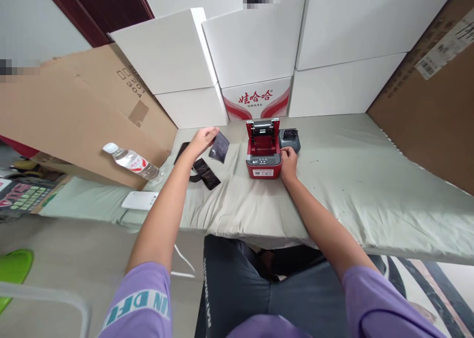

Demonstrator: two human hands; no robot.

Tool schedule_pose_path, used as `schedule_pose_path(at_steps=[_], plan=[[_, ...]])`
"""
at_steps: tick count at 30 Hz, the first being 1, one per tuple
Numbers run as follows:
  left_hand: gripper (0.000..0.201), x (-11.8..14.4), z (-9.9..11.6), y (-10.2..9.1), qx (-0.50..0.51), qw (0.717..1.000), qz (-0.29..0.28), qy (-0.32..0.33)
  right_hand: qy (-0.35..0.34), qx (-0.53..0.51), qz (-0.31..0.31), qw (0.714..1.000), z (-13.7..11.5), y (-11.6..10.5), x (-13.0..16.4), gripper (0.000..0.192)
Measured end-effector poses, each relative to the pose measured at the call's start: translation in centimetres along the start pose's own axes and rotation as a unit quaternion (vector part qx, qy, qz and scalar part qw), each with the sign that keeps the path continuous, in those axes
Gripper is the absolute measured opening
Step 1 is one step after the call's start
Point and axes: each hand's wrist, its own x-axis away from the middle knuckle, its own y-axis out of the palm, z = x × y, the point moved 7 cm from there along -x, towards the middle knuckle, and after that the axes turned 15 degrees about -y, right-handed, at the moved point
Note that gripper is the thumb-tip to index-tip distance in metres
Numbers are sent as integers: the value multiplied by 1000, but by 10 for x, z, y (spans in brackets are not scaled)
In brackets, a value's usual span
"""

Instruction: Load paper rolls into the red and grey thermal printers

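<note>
My left hand (205, 139) is closed, pinching a thin dark square piece (219, 147), perhaps a cloth or packet, above the table. Below it lie glossy black folded pieces (207, 174) and a black flat object (182, 151), partly hidden by my forearm. A red label printer (264, 166) stands in front of me with its lid (263, 129) raised and a black roller inside it. Against the printer's right side rests my right hand (289, 161), its fingers curled. A smaller dark grey device (290, 140) sits just behind that hand.
A pale green sheet covers the table (344, 180). At the left are a water bottle (135, 162), leaning or lying, and a white box-shaped thing (139, 200). White cartons (255, 46) wall the back; brown cardboard (85, 110) closes the left and more cardboard (433, 101) the right.
</note>
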Motion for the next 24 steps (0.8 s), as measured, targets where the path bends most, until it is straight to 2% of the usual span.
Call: schedule_pose_path(at_steps=[2,4,6,10,15,20,24], plan=[[50,-2,-25,-14,-23,999,9,-30,-1,3,2,1000,0,0,0,11],[49,-4,-46,-19,-74,996,4,-51,-5,7,2,1000,0,0,0,11],[49,-5,-63,-16,-155,986,-17,-60,-8,10,0,1000,-1,-1,0,11],[51,-7,-85,-4,-303,948,-77,-51,-13,9,1,1000,-3,-1,-1,11],[51,-11,-100,-5,-393,915,-71,-67,-6,8,-1,1000,-2,-1,-1,11],[50,-10,-100,-15,-384,921,-21,-59,-7,8,-3,1000,-2,-1,0,11],[48,-9,-99,-8,-373,925,-20,-61,-8,2,-5,1000,-1,0,0,12]])
